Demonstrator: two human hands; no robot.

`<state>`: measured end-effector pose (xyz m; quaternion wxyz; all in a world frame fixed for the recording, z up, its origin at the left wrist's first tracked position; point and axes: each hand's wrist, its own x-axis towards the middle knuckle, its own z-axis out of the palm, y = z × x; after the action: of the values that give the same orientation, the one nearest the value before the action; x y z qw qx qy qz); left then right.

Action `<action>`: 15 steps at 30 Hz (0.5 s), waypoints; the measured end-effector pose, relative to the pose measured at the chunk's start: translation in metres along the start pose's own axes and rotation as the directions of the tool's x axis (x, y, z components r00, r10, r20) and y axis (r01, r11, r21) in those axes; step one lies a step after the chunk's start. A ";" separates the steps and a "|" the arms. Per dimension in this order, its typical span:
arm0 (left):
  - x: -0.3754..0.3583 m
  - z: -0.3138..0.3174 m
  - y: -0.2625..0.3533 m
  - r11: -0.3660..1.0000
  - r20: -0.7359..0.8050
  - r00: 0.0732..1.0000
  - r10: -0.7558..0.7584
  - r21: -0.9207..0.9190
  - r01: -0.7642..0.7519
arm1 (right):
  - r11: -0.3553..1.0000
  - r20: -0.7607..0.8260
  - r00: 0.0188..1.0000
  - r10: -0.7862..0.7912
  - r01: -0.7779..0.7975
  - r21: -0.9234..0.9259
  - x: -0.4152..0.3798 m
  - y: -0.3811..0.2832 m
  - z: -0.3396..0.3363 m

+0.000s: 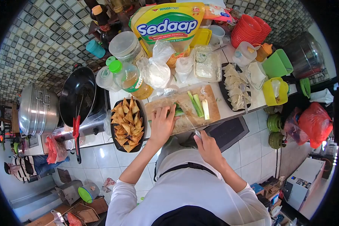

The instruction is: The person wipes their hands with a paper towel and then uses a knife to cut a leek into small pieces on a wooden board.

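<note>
My left hand [164,122] rests on the wooden cutting board [211,96], its fingers curled down on dark green spring onion leaves [179,110]. My right hand [209,147] is closed round the handle of a knife [197,132]. The thin blade points up and left over the board's front edge, close to the leaves; it is hard to make out. Pale green and white spring onion stalks [197,104] lie to the right on the board. Left of the board, a black tray [119,145] carries many fried, golden triangular pastries [127,122].
Uncooked folded wrappers [237,88] lie on a dark tray at right. Behind the board stand an oil bottle [133,81], a white plastic bag [156,67] and a clear box [208,66]. A black wok [77,90] sits on the stove at left. Another person [30,165] stands far left.
</note>
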<state>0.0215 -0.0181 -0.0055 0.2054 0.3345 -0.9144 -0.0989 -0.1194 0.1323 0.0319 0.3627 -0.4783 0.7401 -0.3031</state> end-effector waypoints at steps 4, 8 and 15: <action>0.000 -0.001 0.004 1.000 0.013 1.000 0.009 0.027 -0.009 | 1.000 -0.002 1.000 -0.007 0.007 -0.013 -0.001 0.004 0.001; 0.000 0.002 0.005 0.998 -0.011 1.000 -0.019 -0.052 0.019 | 0.998 -0.037 0.999 -0.003 0.005 0.062 0.000 0.008 0.004; -0.006 0.000 0.006 0.989 -0.025 0.999 -0.029 -0.148 0.025 | 0.981 -0.161 0.987 -0.027 0.057 0.187 0.003 0.008 -0.002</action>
<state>0.0218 -0.0097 -0.0054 0.2406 0.3322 -0.8971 -0.1644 -0.1253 0.1325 0.0261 0.3407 -0.4312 0.7237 -0.4174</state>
